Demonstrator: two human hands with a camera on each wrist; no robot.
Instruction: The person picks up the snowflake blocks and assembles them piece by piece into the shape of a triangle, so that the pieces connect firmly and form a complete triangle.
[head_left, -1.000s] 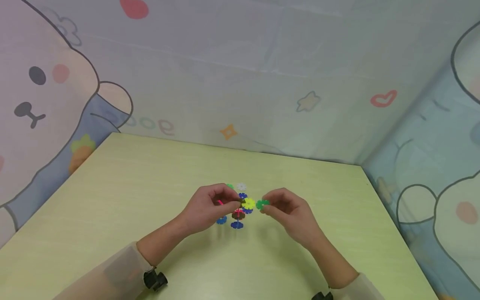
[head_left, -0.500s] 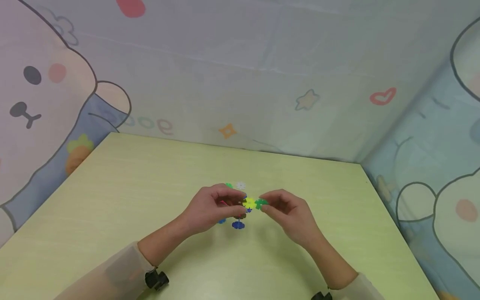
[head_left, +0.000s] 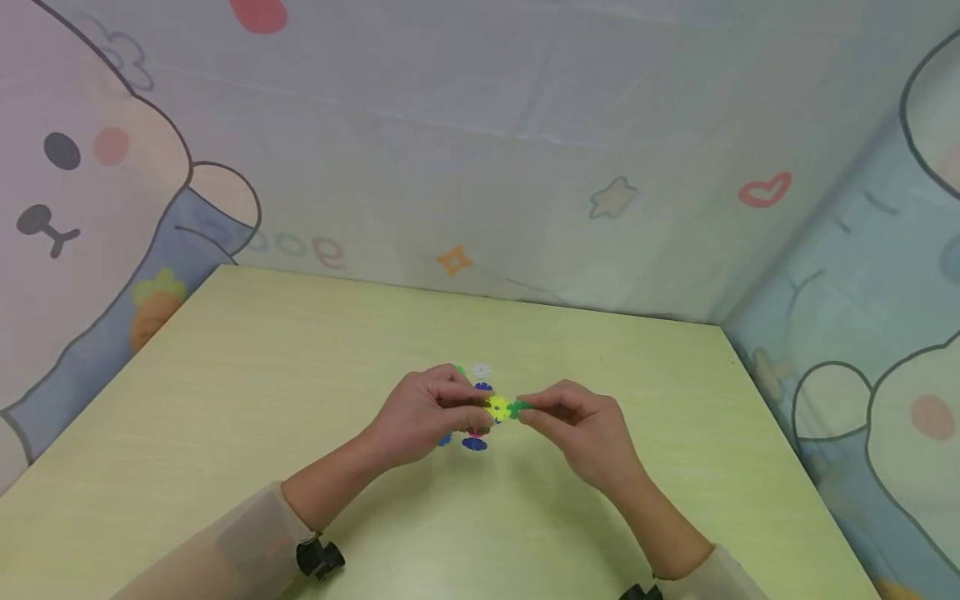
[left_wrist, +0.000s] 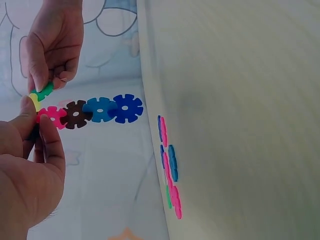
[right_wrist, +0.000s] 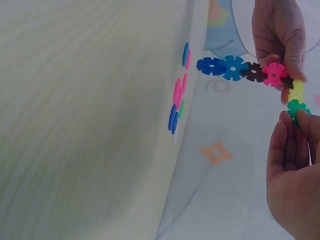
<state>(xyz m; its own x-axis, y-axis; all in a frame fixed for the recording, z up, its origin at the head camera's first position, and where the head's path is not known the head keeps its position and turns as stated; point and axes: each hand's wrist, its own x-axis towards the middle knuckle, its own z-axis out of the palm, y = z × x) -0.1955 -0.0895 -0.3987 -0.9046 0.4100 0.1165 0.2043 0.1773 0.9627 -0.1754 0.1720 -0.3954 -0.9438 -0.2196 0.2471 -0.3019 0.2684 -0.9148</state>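
My left hand (head_left: 427, 415) pinches a chain of flower-shaped plastic interlocking discs near its upper end. In the left wrist view the chain runs through a dark blue disc (left_wrist: 125, 108), a lighter blue disc (left_wrist: 100, 110), a brown disc (left_wrist: 76, 114) and a pink disc (left_wrist: 52, 117). A yellow disc (right_wrist: 296, 91) sticks out sideways at the pinched end. Between thumb and fingertips, my right hand (head_left: 581, 419) holds a green disc (right_wrist: 298, 109), its edge against the yellow one. Fingers hide part of the joint at the pinched end.
Several more discs lie on the pale table (head_left: 322, 358) beyond the hands, among them a white disc (head_left: 481, 370) and a pink disc (left_wrist: 175, 202). A cartoon-printed cloth (head_left: 465, 150) rises behind the table's far edge.
The right hand has moved slightly left, bringing the green disc from beside the yellow disc up against it. The left fingers loosened and then closed again on the chain.
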